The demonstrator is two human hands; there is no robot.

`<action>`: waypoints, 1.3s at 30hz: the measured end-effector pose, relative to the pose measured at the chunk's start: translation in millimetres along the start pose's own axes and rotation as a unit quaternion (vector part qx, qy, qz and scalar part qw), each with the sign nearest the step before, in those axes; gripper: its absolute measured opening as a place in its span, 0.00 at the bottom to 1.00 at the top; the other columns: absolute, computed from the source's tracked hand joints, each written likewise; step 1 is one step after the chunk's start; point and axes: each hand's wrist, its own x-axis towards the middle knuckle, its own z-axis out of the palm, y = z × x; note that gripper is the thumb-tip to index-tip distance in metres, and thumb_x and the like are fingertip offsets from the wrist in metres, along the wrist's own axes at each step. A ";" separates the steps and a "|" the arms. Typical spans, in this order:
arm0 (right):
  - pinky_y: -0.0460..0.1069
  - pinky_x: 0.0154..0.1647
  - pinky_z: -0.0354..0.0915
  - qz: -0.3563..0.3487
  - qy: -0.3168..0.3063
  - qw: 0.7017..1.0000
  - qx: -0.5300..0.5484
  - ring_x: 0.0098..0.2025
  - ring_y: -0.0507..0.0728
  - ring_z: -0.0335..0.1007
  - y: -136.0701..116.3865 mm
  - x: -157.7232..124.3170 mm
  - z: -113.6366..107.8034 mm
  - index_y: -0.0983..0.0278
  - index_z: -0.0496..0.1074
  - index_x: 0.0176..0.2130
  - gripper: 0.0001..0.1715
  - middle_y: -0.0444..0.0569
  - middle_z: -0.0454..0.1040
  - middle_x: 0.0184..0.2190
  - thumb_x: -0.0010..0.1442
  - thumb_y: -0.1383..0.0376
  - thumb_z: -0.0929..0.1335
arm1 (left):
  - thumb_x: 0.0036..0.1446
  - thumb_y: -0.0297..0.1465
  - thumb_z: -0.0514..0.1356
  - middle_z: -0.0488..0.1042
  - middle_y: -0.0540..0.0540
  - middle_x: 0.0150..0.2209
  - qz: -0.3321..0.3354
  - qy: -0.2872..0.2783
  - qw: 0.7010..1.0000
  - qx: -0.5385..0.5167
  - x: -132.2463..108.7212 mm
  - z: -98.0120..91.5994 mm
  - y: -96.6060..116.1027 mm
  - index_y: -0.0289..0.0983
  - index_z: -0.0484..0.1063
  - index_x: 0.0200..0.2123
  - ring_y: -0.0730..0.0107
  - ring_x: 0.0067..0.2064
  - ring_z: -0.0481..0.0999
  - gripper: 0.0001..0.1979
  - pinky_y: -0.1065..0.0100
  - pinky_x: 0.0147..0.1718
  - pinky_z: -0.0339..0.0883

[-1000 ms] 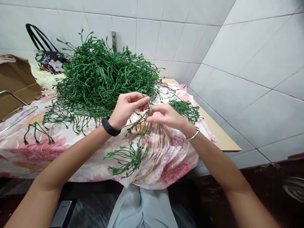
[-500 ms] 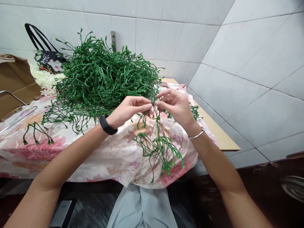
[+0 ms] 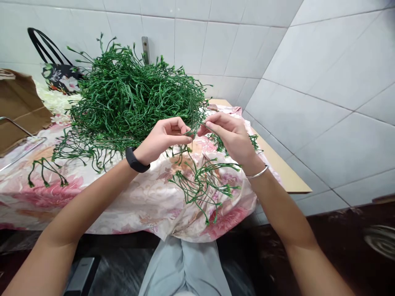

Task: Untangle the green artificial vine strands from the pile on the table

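Note:
My left hand (image 3: 166, 137), with a black band at the wrist, pinches a thin green artificial flower stem (image 3: 189, 132) between thumb and fingertips. Close beside it my right hand (image 3: 231, 135), wearing a silver bangle, has thumb and forefinger closed on a green stem tip; whether this is the same piece I cannot tell. Below both hands, a loose bunch of branched green plastic stems (image 3: 200, 183) lies on the floral cloth (image 3: 123, 205) near the table's front edge. More green stems (image 3: 219, 144) are partly hidden behind my right hand. A big tangled heap of stems (image 3: 135, 98) stands behind my left hand.
At the left are a brown cardboard box (image 3: 18, 111), a metal rod frame (image 3: 27, 152), pale flowers (image 3: 57, 102) and a black floral bag (image 3: 61, 78). A bare board edge (image 3: 284, 172) sticks out at the right, near the tiled wall (image 3: 333, 107).
A stem that hung from my fingers has dropped onto the bunch below, which now spreads wider. My hands stay close together at almost the same place.

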 end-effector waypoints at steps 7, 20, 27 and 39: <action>0.48 0.38 0.68 0.059 -0.043 0.997 0.016 0.33 0.50 0.70 -0.4 -0.5 3.4 0.66 0.69 0.33 0.14 0.46 0.72 0.30 0.56 0.56 0.66 | 0.41 0.26 0.67 0.62 0.54 0.25 0.001 0.001 0.999 0.046 -0.9 3.8 -0.9 0.34 0.61 0.24 0.82 0.27 0.63 0.14 0.76 0.27 0.61; 0.47 0.36 0.66 0.005 -0.080 0.993 -0.082 0.32 0.49 0.69 -2.3 -3.8 0.3 0.66 0.74 0.37 0.09 0.45 0.73 0.27 0.57 0.67 0.66 | 0.47 0.32 0.65 0.69 0.51 0.27 -0.007 0.007 1.000 0.024 0.4 4.6 0.9 0.34 0.67 0.34 0.78 0.29 0.70 0.13 0.74 0.29 0.63; 0.45 0.29 0.63 -0.017 -0.051 0.990 -0.133 0.26 0.46 0.64 -7.2 -4.1 -3.5 0.66 0.74 0.38 0.10 0.44 0.69 0.26 0.57 0.69 0.65 | 0.49 0.34 0.63 0.68 0.50 0.27 -0.007 -0.014 0.996 0.082 -2.1 0.7 4.3 0.33 0.70 0.29 0.79 0.28 0.65 0.09 0.74 0.27 0.60; 0.48 0.38 0.64 -0.002 -0.067 0.985 -0.158 0.35 0.51 0.68 -14.5 -7.8 -3.4 0.65 0.75 0.39 0.15 0.48 0.74 0.34 0.53 0.59 0.69 | 0.52 0.32 0.60 0.67 0.49 0.30 0.037 -0.018 0.997 0.069 -2.9 2.2 5.7 0.34 0.65 0.27 0.77 0.30 0.67 0.08 0.73 0.32 0.64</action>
